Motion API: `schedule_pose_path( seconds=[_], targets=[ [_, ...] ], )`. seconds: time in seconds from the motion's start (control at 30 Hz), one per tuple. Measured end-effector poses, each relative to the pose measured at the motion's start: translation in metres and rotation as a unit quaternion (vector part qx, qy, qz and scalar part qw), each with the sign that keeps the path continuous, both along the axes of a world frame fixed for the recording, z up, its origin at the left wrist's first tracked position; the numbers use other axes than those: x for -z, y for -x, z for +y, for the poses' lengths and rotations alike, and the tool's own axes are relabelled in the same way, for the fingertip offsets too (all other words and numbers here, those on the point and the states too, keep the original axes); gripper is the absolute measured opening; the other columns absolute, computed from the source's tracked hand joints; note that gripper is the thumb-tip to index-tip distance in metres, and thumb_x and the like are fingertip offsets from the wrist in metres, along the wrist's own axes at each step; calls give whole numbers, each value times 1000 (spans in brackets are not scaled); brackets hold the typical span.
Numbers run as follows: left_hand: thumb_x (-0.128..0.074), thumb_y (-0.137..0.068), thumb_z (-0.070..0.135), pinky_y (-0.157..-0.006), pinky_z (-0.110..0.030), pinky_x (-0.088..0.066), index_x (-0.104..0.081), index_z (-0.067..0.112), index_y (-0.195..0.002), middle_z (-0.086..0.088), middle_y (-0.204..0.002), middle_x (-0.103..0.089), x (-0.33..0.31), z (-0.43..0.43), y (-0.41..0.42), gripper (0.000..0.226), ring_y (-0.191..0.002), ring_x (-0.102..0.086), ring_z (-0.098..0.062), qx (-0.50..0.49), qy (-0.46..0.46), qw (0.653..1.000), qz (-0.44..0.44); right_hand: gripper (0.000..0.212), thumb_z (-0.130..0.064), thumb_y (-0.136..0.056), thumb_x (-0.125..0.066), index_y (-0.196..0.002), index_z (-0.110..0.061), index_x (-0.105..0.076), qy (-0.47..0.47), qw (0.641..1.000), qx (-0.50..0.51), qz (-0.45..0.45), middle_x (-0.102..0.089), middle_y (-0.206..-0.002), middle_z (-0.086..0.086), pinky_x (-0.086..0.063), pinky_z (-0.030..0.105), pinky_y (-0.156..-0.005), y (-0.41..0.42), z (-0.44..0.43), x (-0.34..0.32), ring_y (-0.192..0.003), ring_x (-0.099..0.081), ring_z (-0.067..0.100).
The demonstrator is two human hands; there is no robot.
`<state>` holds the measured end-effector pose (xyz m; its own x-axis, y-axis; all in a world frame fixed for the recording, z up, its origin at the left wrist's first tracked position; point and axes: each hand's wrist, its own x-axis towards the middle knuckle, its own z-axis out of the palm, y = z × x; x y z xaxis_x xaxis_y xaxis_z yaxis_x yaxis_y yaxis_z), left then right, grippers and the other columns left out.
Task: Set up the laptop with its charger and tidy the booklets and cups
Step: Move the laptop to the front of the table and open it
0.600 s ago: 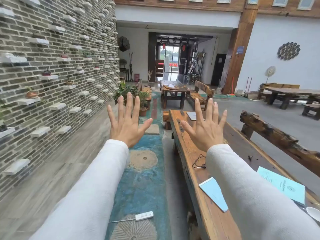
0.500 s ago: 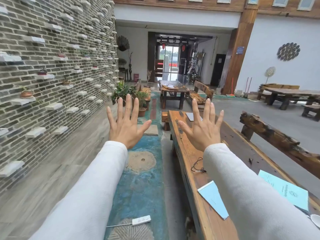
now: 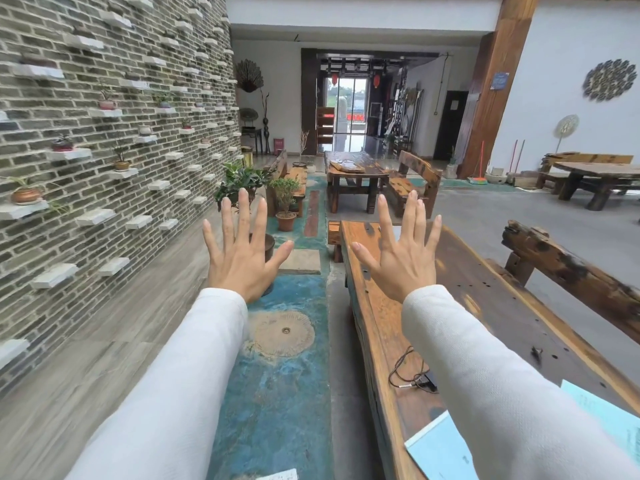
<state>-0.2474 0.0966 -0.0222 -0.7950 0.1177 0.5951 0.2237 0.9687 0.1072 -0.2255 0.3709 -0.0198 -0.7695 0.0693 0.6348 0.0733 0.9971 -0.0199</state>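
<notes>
Both arms are stretched out ahead, the left hand [image 3: 242, 251] over the floor and the right hand [image 3: 398, 254] above the long wooden surface [image 3: 381, 327]. Each is spread flat, fingers wide, holding nothing. Since a moment ago the hands have barely shifted; what changed is the view, which has tipped so the white power strip [image 3: 280, 475] on the floor is nearly out of sight at the bottom edge. So nothing of the task looks started yet. The charger cable [image 3: 410, 374] lies coiled on the surface near the right sleeve, and two blue booklets [image 3: 438, 452] [image 3: 606, 417] lie closer in. A pale patch behind the right fingers may be the laptop; I can't be sure. No cups show.
</notes>
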Motion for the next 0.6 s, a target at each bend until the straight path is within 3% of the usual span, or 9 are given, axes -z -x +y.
schedule_pose_path(
  seconds=[0.27,0.6],
  targets=[
    [-14,-95,73,-116,-62,13,23,31,-154,5,-159,37,15,2,131,82,-146,34,-23,10,4,1000,-3,87,-80,-93,-17,-161,-31,7,-8,1000,10,-14,11,-167,20,2,66,-119,128,7,23,-155,5,39],
    [-9,-95,74,-116,-63,12,23,28,-154,6,-159,38,16,-29,332,82,-145,36,-22,2,9,1000,-19,88,-79,-93,-15,-159,-31,16,11,999,32,-18,15,-167,19,6,63,-121,322,-18,7,-155,7,38]
  ],
)
